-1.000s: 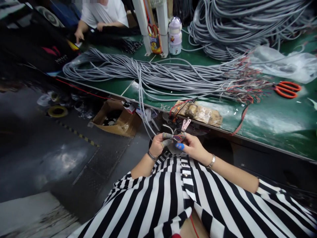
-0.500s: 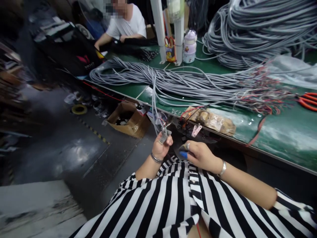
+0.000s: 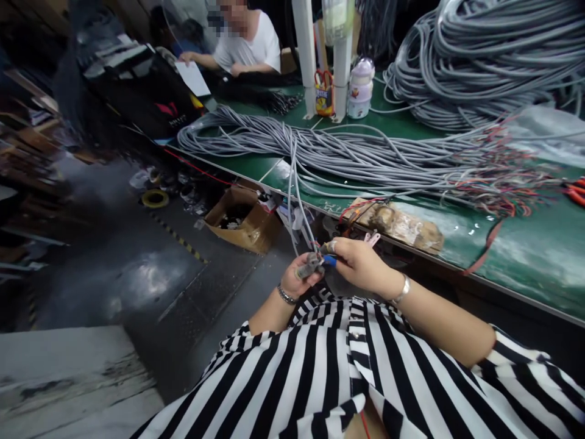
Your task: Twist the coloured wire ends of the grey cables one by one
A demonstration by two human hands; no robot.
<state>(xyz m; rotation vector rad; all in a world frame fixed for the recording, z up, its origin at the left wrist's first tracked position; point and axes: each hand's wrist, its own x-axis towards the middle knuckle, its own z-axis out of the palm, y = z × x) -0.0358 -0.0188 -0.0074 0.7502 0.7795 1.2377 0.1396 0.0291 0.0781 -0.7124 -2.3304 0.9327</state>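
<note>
My left hand (image 3: 296,277) is closed on the ends of grey cables (image 3: 294,177) that hang over the table edge from a large bundle. Grey coverings show on its fingertips. My right hand (image 3: 364,262), with a blue cover on one finger and a dull one on another, meets it in front of my body. Its fingers are pinched at the cable ends, where small coloured wires show; the exact contact is partly hidden. The long cable bundle (image 3: 365,155) lies across the green table, with stripped, multicoloured wire ends (image 3: 507,177) at its right.
A taped brown block (image 3: 406,228) and a pink clip (image 3: 372,238) sit by the table edge (image 3: 516,286). An open cardboard box (image 3: 256,235) stands on the floor below. Behind are a coiled cable heap (image 3: 484,55), a lilac-and-white bottle (image 3: 360,91) and a seated person (image 3: 256,46).
My right hand has moved left and up to meet my left hand at the cable ends. Across the table, the other person now holds up a white sheet.
</note>
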